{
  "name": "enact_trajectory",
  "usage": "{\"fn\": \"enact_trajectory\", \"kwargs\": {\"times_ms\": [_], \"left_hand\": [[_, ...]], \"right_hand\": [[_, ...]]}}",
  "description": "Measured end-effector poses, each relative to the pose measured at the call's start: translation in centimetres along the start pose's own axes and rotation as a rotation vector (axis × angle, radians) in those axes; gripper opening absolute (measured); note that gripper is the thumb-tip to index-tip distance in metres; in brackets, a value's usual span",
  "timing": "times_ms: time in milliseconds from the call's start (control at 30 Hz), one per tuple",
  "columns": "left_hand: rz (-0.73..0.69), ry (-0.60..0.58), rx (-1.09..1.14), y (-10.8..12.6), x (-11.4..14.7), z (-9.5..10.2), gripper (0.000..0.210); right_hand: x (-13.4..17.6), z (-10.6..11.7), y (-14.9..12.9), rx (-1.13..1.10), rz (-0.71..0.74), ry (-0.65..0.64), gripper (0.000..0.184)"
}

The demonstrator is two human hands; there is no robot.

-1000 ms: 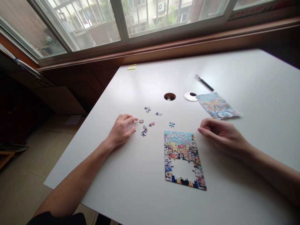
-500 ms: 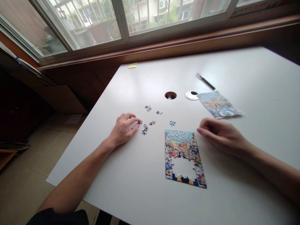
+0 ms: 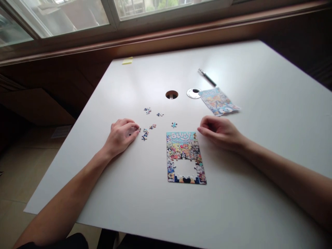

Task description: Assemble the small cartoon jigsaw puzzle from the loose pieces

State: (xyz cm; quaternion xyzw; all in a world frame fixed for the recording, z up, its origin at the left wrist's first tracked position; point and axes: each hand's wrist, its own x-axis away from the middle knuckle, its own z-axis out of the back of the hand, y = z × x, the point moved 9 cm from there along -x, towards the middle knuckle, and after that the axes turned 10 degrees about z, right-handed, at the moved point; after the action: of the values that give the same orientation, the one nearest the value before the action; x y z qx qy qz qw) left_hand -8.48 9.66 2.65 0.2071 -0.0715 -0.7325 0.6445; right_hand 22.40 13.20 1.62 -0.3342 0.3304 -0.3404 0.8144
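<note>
A jigsaw puzzle lies flat on the white table, its picture filled in except for a gap in the lower middle. Left of it, my left hand rests on the table with thumb and fingertips closed at a small puzzle piece, which they partly cover. Several loose pieces lie just beyond those fingertips, and others farther back. A light-blue piece sits above the puzzle's top edge. Curled loosely, my right hand rests beside the puzzle's upper right corner; nothing shows in it.
Behind my right hand lies a creased picture sheet, overlapping a round metal cover. A black pen lies beyond it. The white table has a round cable hole. A yellow sticky note is at the far edge, below the window.
My view has turned, so everything on the table appears farther left and higher. My left thumb and fingers look slightly closer together at the piece. My right hand stays curled beside the puzzle.
</note>
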Motion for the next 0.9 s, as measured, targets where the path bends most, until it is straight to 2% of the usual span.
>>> {"fn": "enact_trajectory", "kwargs": {"times_ms": [167, 333, 467, 567, 667, 800, 900], "left_hand": [[-0.015, 0.024, -0.011, 0.2, -0.1, 0.4, 0.013], [-0.093, 0.140, 0.067, 1.3, 0.4, 1.5, 0.007], [-0.078, 0.208, 0.202, 1.9, 1.2, 2.1, 0.017], [-0.070, 0.189, 0.268, 2.1, 1.4, 2.0, 0.018], [-0.090, 0.184, 0.232, 2.2, 1.2, 2.2, 0.016], [-0.232, 0.111, 0.096, 3.3, 1.2, 1.8, 0.006], [-0.318, 0.059, 0.042, 4.3, 1.7, 1.1, 0.017]], "right_hand": [[-0.1, 0.0, -0.2, -0.004, -0.007, 0.010, 0.027], [-0.1, 0.0, -0.4, 0.009, -0.024, 0.001, 0.028], [-0.1, 0.0, -0.4, 0.020, -0.045, -0.005, 0.031], [-0.1, 0.1, -0.3, 0.025, -0.047, -0.008, 0.031], [-0.1, 0.1, -0.2, 0.022, -0.036, -0.004, 0.029], [-0.1, 0.0, -0.1, 0.010, -0.031, -0.002, 0.028], [0.0, 0.0, -0.2, 0.003, -0.030, -0.001, 0.027]]}}
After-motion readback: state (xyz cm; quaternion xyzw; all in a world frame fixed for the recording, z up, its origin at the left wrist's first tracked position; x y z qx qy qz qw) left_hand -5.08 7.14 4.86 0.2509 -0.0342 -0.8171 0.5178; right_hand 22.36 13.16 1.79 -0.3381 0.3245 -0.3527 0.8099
